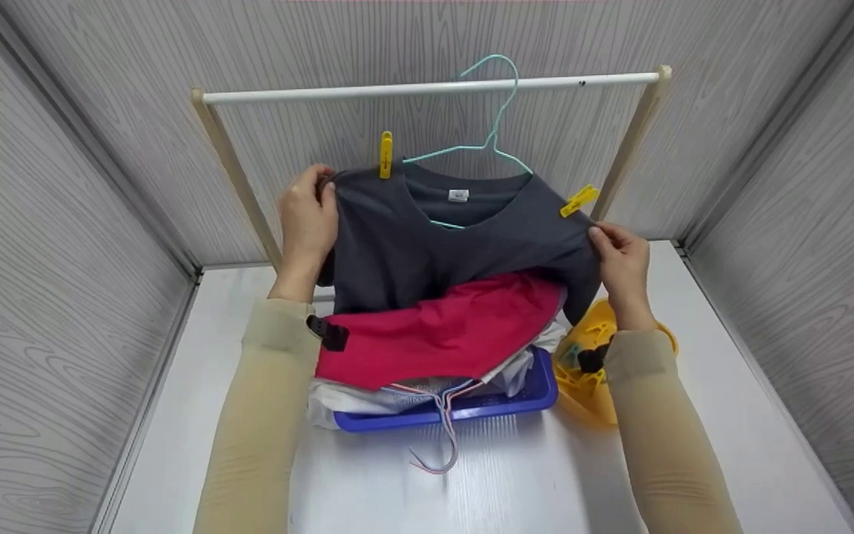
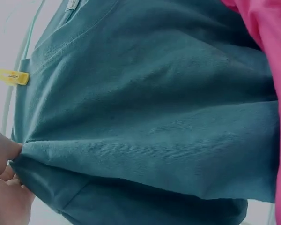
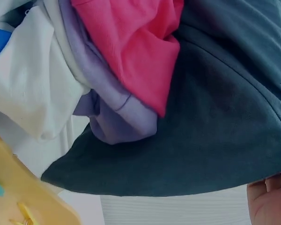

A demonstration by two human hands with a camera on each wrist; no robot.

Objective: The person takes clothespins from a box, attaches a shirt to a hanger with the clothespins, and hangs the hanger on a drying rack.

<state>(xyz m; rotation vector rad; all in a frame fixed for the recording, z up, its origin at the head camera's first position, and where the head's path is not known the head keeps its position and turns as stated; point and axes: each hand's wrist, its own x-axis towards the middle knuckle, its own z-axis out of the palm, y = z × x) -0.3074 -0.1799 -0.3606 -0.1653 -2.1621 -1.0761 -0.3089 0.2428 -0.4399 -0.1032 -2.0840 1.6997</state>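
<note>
Dark grey knit: one V-necked shirt (image 1: 397, 237), centre of frame, neckline toward the top edge, long axis running shoulder to shoulder across the picture, slightly lower at right. Fitted on one teal wire hanger (image 1: 495, 137), hook upward, its tip turned left; I cannot tell whether the hook bears on the white rail (image 1: 338, 93). Clips, yellow, two: left clip (image 1: 386, 156) upright, right clip (image 1: 579, 201) slanted. Left hand (image 1: 310, 219): I see thumb and fingers pinching the shirt's left-of-frame shoulder edge. Right hand (image 1: 623, 263): pinching the opposite edge. Blue basket (image 1: 397, 421), lower centre: white cloth (image 1: 368, 398) inside, red garment (image 1: 434, 334) on top, wire hooks (image 1: 453, 445) overhanging toward the bottom. Yellow tub (image 1: 586, 411), lower right: yellow pegs (image 1: 597, 326) and something teal.
</note>
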